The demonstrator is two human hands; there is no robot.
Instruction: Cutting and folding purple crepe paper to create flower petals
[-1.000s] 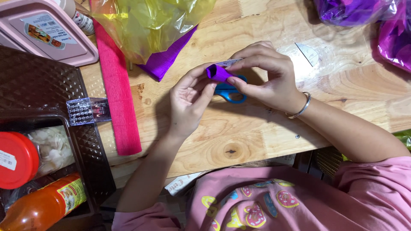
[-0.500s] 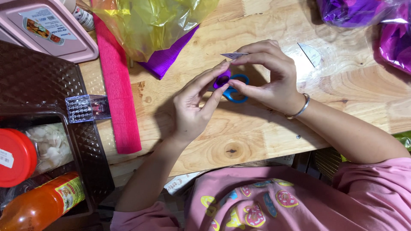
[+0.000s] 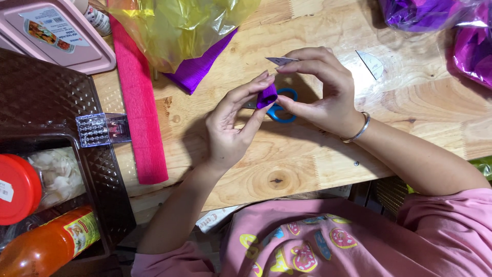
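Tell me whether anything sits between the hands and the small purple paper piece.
Nothing does. The left hand and right hand both pinch the purple paper piece directly at their fingertips. The blue-handled scissors lie under it on the wooden table, not between.

A light brown wooden table (image 3: 307,164) with dark knots and wavy grain fills most of the view. Its front edge runs across the lower part. On the left sits a dark brown plastic basket (image 3: 46,97) with a bumpy diamond pattern. Under the table it is dark and shadowy. Soft, even light falls on the wood.
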